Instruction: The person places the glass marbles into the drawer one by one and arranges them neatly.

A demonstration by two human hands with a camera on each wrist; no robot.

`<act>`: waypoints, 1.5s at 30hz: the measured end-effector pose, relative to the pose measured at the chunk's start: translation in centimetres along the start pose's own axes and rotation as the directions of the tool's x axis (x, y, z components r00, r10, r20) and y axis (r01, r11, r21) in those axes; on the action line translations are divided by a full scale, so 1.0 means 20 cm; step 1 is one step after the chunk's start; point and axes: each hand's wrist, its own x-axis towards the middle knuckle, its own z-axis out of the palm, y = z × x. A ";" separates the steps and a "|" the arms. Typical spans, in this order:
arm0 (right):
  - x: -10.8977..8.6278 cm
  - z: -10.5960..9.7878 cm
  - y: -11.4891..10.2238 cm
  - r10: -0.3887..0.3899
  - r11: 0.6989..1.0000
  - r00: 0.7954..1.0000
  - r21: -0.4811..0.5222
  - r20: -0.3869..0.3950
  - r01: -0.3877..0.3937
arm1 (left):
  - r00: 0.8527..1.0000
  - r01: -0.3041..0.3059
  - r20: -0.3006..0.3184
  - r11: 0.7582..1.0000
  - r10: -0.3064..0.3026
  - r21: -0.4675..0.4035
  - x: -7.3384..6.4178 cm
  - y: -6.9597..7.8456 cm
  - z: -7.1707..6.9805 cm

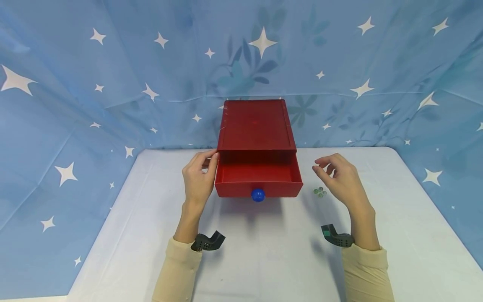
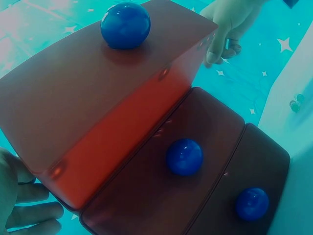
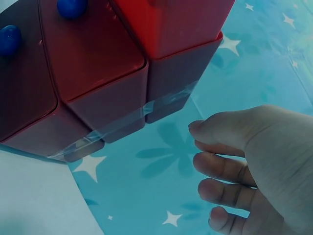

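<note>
Red drawer unit point(image 1: 254, 126) near far edge of surface point(image 1: 245, 268), top drawer point(image 1: 235, 190) pulled out. Left hand point(image 1: 200, 176) at unit's left front edge, fingers loose, not clenched; cannot tell how firmly they touch. Right hand point(image 1: 341, 178) apart from unit, fingers gently curved, holding nothing. Best: brace unit's side with left, move drawer straight by blue knob point(image 1: 258, 195), keep fingers clear of seam.

On my feed I make out smooth, slightly glossy plastic on the cabinet point(image 1: 257, 126) and drawer point(image 1: 260, 173), a high-gloss knob point(image 1: 258, 195), shiny film-like tape point(image 3: 149, 106), glassy beads point(image 1: 320, 189), a matt table point(image 1: 241, 256) and creased cloth backdrop point(image 1: 151, 63).
</note>
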 end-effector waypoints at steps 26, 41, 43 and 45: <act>0.01 0.03 0.06 0.070 0.998 0.992 -0.003 0.108 -0.070 | 1.000 -0.003 0.001 1.000 0.003 -0.006 0.00 0.01 0.00; 0.01 0.05 0.10 0.139 0.990 0.971 -0.020 0.195 -0.137 | 1.000 -0.008 0.002 1.000 0.008 -0.008 0.00 0.01 0.00; 0.01 0.05 0.10 0.142 0.990 0.969 -0.021 0.202 -0.140 | 1.000 -0.005 0.001 1.000 0.005 -0.007 0.00 0.00 0.00; 0.01 0.05 0.11 0.142 0.990 0.968 -0.021 0.206 -0.140 | 1.000 -0.002 0.004 1.000 0.002 0.000 0.00 0.01 0.00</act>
